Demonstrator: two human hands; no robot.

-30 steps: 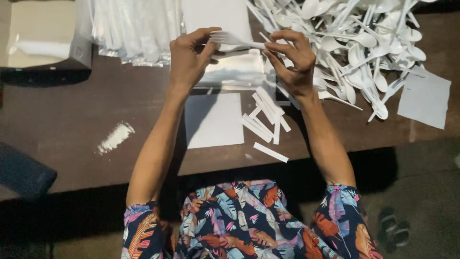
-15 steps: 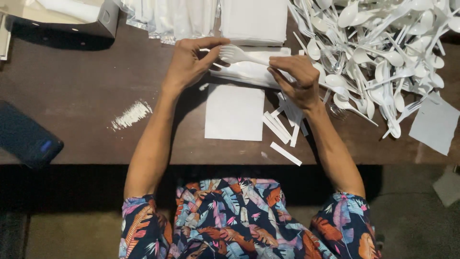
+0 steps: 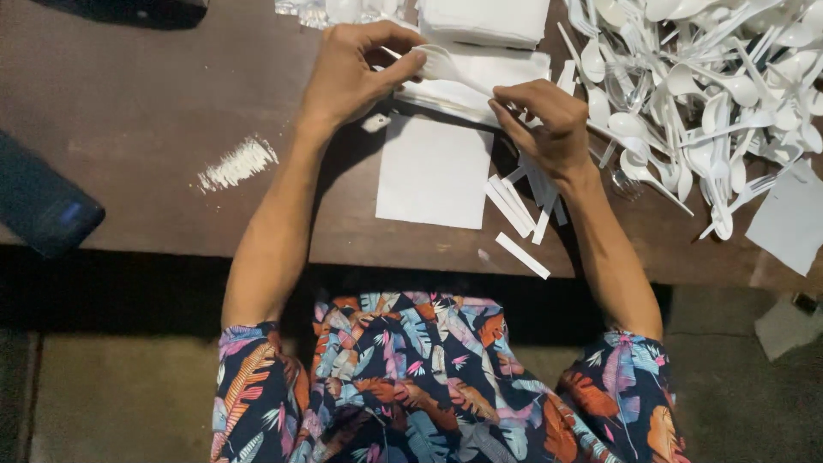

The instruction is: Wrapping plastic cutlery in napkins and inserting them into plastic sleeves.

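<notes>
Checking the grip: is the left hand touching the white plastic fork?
Touching. The head view shows the left hand pinching the white plastic fork between thumb and fingers.

A: Any packaging, labels, screens?

B: Clear plastic packets (image 3: 330, 10) at the table's far edge, cut off by the frame. Dark flat device (image 3: 43, 206), possibly a phone, at the left edge, with a faint blue glow. No labels or signs seen.

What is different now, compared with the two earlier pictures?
The camera view shifted, so everything sits higher in the picture. Both hands stayed together on the white plastic cutlery piece over the napkins: the left hand pinches its end, the right hand grips the other side. The white sheet, paper strips and cutlery pile lie as before.
</notes>
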